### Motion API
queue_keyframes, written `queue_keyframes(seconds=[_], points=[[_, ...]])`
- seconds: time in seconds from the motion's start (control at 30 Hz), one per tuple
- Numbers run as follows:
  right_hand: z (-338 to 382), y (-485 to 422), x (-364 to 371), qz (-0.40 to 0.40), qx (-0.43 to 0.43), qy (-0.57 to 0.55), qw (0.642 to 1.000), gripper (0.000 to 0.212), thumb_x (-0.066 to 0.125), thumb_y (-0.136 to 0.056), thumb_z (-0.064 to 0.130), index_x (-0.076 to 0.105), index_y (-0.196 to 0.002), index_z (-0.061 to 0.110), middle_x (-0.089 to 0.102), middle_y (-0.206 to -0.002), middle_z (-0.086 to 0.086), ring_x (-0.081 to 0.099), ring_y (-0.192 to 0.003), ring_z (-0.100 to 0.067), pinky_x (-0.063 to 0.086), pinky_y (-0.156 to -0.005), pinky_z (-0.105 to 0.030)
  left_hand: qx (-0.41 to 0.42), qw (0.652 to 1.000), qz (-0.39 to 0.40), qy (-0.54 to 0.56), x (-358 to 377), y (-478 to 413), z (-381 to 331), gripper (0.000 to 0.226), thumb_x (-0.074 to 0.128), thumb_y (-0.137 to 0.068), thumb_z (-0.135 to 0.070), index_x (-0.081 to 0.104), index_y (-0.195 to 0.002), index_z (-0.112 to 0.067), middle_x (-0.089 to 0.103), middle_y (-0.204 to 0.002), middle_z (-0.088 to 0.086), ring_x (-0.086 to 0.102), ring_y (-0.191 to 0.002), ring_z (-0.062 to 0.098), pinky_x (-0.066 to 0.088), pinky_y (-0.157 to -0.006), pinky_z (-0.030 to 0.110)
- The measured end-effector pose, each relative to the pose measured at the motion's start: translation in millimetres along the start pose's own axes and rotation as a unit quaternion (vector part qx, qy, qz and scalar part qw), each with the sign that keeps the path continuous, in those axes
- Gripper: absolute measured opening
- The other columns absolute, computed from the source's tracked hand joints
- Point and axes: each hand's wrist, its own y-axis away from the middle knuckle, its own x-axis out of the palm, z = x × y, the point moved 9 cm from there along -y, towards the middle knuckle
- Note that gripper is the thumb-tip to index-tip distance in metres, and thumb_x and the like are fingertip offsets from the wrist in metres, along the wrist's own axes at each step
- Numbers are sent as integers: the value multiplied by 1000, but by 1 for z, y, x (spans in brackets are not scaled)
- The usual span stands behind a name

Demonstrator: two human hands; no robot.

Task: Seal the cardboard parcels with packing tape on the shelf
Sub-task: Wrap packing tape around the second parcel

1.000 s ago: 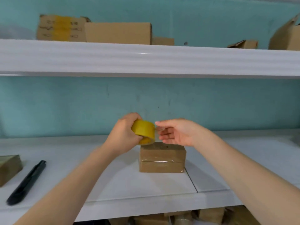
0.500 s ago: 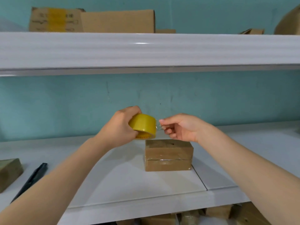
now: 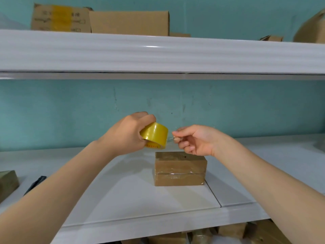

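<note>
Left hand [image 3: 126, 136] grips tape roll [image 3: 154, 135] just above parcel [image 3: 180, 169] on shelf [image 3: 131, 196]; right hand [image 3: 195, 140] pinches the free tape end. Risk: thin strip could fold, stick to itself or snap.

Scuffed teal painted wall [image 3: 70, 111] behind a glossy white upper shelf board [image 3: 175, 55] catching glare and a white lower shelf board [image 3: 123, 194] split by a seam [image 3: 212, 194].

White shelf [image 3: 123, 199] bears parcel [image 3: 180, 170], olive box [image 3: 8, 184], black object [image 3: 37, 181].
</note>
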Motion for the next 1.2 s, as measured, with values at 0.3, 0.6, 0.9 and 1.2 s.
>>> queue_keyframes(seconds=[0.3,0.6,0.9,1.2], points=[[-1,1,4,57,-7,-33,998,31,41,-94,8,40,-65,17,38,-52,5,28,-37,-3,19,-33,-13,59,995,20,-74,1,-6,-13,28,57,-61,-13,59,-88,-6,57,-75,10,55,-63,29,45,-44,37],[2,-1,-15,10,-1,55,998,23,48,-93,23,58,-76,12,52,-61,1,43,-50,-9,33,-39,-17,88,991,5,-96,2,-14,-19,29,58,-60,-13,62,-89,-9,55,-71,8,53,-60,29,44,-44,36],[17,-1,-27,15,-46,88,995,25,49,-89,-4,64,-73,7,52,-58,-2,42,-47,-9,36,-41,-16,-169,961,152,160,34,-13,4,64,50,-73,-72,50,-127,-39,60,-99,-13,56,-89,5,42,-80,20],[20,-8,-6,77,-14,60,995,21,41,-91,0,58,-80,4,51,-54,2,39,-41,-4,34,-38,-13,-363,755,179,515,79,-1,-4,15,47,-92,-7,61,-97,-10,65,-67,7,61,-49,11,48,-46,18]])
